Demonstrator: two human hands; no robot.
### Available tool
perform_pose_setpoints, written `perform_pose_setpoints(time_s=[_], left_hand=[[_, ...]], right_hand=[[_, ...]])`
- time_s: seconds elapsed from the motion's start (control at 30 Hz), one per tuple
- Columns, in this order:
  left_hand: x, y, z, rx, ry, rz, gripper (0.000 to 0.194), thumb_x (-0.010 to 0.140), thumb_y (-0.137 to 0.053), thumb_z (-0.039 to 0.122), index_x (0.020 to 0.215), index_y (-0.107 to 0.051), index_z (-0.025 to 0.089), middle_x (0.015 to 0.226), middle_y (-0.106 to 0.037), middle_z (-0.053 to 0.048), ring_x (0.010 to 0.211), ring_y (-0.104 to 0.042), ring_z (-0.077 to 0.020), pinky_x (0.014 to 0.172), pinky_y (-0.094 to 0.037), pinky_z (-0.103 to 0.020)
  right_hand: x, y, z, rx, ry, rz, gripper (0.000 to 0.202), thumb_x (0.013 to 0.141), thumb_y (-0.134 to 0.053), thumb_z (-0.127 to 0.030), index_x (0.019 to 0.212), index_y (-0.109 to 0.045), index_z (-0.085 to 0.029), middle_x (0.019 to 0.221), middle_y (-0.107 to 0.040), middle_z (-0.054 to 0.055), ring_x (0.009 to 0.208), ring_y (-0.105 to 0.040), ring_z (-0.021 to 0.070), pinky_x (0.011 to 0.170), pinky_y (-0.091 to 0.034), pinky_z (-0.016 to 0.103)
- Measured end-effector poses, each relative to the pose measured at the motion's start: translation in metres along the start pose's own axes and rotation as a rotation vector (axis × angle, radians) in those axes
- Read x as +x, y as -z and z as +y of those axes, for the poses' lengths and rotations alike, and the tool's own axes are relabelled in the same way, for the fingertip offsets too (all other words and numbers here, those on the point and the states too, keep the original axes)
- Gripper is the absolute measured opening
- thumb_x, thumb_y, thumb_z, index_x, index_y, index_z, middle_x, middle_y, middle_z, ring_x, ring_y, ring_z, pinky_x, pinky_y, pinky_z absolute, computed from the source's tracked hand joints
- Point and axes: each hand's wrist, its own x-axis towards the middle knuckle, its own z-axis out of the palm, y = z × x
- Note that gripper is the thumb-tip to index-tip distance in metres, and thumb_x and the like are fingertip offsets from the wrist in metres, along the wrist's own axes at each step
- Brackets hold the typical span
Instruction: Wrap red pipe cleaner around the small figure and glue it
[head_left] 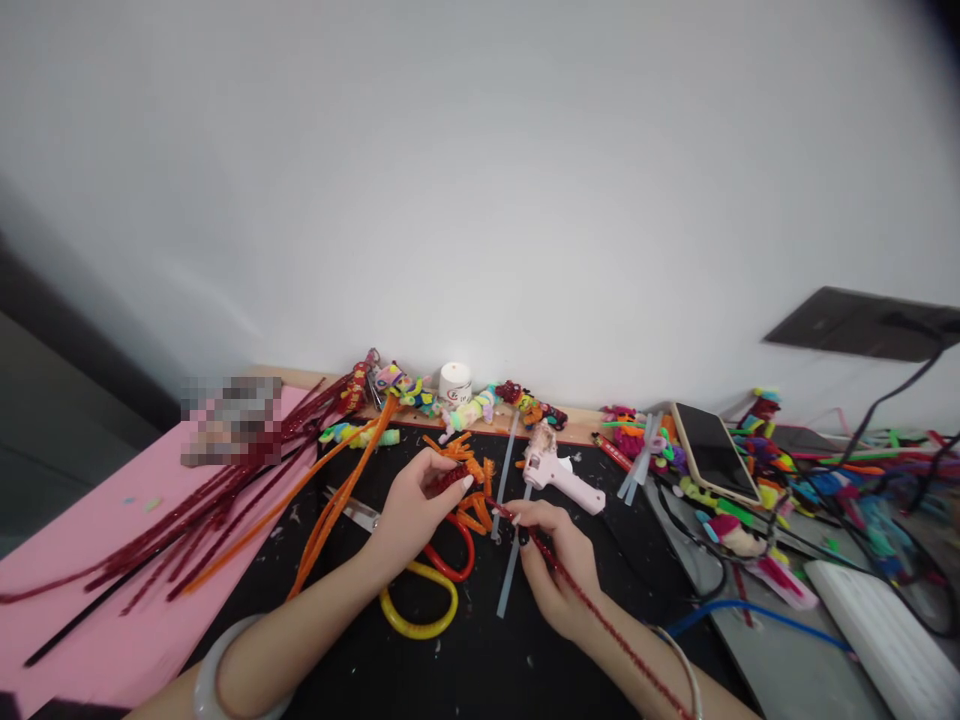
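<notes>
My left hand [415, 500] pinches a small coiled piece of dark red and orange pipe cleaner [448, 480] between thumb and fingers. In my right hand [556, 565] is a long red tinsel pipe cleaner [611, 625]; it trails down over the forearm, and its upper end points toward the coil. Whether that end joins the coil I cannot tell. Short orange coiled pieces [480, 512] lie just behind the hands. Scissors with one red and one yellow handle loop [420, 632] rest under the left hand. Beyond the right hand lies a pale pink glue gun [570, 482].
Red tinsel pipe cleaners [217, 510] and orange pipe cleaners [337, 510] spread over the pink sheet [67, 580] at left. A white cup [454, 378] and small pipe-cleaner figures line the wall. Right are a phone [712, 450], cables and a white power strip [877, 630]. Clear glue sticks [508, 580] lie centrally.
</notes>
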Motion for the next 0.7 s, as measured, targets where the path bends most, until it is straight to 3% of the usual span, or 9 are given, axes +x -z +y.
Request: perform_pose_setpoints(time_s=[0.23,0.5,0.7], left_hand=[[-0.002,-0.003,-0.004,0.013,-0.032,-0.058,0.019,0.074,-0.066,0.028,0.078,-0.051,0.018,0.076,-0.058,0.000,0.074,-0.059,-0.0159,0.070,-0.047,-0.028],[-0.004,-0.003,-0.009,0.022,-0.071,-0.082,0.016,0.075,-0.064,0.026,0.079,-0.050,0.018,0.076,-0.058,0.001,0.074,-0.059,-0.0152,0.071,-0.047,-0.028],[-0.006,-0.004,-0.012,0.070,-0.099,-0.149,0.017,0.076,-0.064,0.027,0.080,-0.050,0.018,0.079,-0.060,-0.001,0.078,-0.061,-0.0165,0.072,-0.048,-0.029]], right_hand=[[0.010,0.001,-0.004,-0.085,0.114,-0.080,0.035,0.080,-0.044,-0.001,0.107,-0.057,-0.021,0.103,-0.066,0.008,0.089,-0.064,0.0182,0.079,-0.052,0.031],[0.009,-0.004,0.000,-0.147,0.086,-0.089,0.029,0.084,-0.049,-0.004,0.105,-0.058,-0.021,0.096,-0.068,0.005,0.084,-0.064,0.0150,0.078,-0.050,0.026],[0.004,-0.007,0.005,-0.189,0.010,-0.120,0.022,0.081,-0.049,-0.008,0.098,-0.055,-0.020,0.083,-0.063,0.002,0.066,-0.059,0.0129,0.062,-0.048,0.023]])
